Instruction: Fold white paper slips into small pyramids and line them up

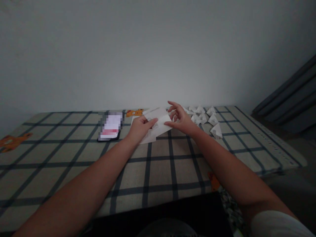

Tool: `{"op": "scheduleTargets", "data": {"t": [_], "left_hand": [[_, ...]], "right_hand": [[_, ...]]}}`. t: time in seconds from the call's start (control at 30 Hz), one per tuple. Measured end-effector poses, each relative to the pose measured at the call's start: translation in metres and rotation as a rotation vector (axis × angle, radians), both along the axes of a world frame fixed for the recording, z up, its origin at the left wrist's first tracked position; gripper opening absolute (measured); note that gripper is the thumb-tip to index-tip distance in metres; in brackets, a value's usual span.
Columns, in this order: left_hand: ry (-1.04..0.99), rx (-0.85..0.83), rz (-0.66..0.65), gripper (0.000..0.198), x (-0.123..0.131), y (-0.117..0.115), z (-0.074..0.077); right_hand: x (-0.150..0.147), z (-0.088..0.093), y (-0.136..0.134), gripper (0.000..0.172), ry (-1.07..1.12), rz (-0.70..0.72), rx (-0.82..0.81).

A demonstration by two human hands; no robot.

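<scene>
My left hand (140, 127) pinches a white sheet of paper (161, 116) with faint printing, its thumb lying over the near side. From the other side, my right hand (182, 120) holds the sheet's right edge by the thumb and lower fingers, while its index finger is raised. The sheet is lifted at a tilt and bends a little between the hands. Below it, more white paper (148, 139) lies on the table; how many sheets is hidden. Several small folded white paper pieces (216, 131), pointed in shape, stand to the right beyond my right hand.
A phone (108, 127) with a lit, blurred screen lies left of my left hand. A checked cloth (160, 171) with orange bear prints (134, 113) covers the table. The table's far edge meets a pale wall (153, 52). A dark curtain (288, 92) hangs at the right.
</scene>
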State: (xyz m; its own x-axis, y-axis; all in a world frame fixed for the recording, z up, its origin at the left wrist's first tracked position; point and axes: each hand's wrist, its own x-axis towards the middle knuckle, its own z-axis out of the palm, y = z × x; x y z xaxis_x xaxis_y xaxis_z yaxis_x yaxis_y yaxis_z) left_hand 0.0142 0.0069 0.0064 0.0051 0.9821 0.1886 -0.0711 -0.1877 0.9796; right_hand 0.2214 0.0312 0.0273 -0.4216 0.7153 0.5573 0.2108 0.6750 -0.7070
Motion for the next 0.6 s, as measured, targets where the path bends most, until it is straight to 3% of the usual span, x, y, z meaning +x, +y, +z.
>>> {"op": "scheduleTargets", "data": {"t": [0.07,0.13,0.3,0.37,0.6], "left_hand": [[-0.082,-0.011,0.022,0.043,-0.001,0.003,-0.002],[-0.157,-0.029,0.013,0.045,-0.001,0.005,-0.003],[-0.26,-0.03,-0.017,0.046,0.002,0.005,-0.002],[-0.267,-0.01,-0.031,0.046,0.004,0.004,-0.001],[-0.267,-0.016,-0.106,0.046,0.008,-0.001,0.0]], "right_hand": [[0.0,-0.003,0.002,0.092,0.001,0.023,-0.018],[0.0,-0.005,0.002,0.087,-0.026,0.047,-0.02],[0.001,0.002,-0.006,0.038,-0.186,0.062,0.142],[0.001,0.006,-0.01,0.028,-0.235,0.092,0.222],[-0.003,0.006,-0.014,0.049,-0.323,0.038,0.345]]}}
